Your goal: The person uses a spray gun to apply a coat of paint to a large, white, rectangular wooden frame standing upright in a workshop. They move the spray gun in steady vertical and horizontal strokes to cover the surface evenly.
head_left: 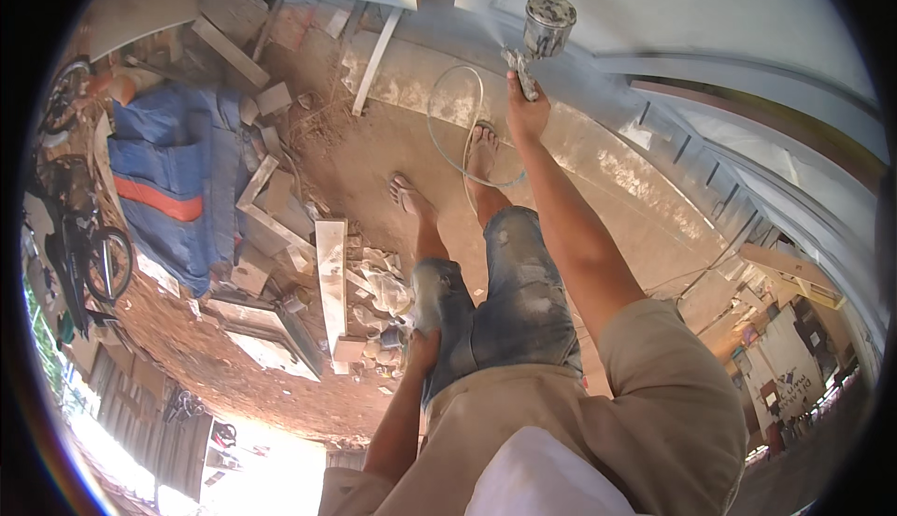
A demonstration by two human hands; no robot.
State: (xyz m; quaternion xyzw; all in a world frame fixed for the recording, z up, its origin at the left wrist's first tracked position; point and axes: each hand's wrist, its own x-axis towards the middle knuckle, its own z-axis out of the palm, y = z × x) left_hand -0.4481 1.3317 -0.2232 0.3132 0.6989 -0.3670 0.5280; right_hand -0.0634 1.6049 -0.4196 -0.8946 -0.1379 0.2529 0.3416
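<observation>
My right hand reaches forward, its fingers wrapped round the handle of a paint spray gun. A paint-spattered metal cup sits on top of the gun. Pale mist hangs at its nozzle, close to a large light grey panel. A clear hose loops down from the gun past my right foot. My left hand hangs low against the side of my denim shorts; its fingers are mostly hidden there.
Wood scraps and boards lie to my left, beside a blue tarp with an orange stripe. A bicycle stands at the far left. More panels line the right side. A thin white strip leans ahead.
</observation>
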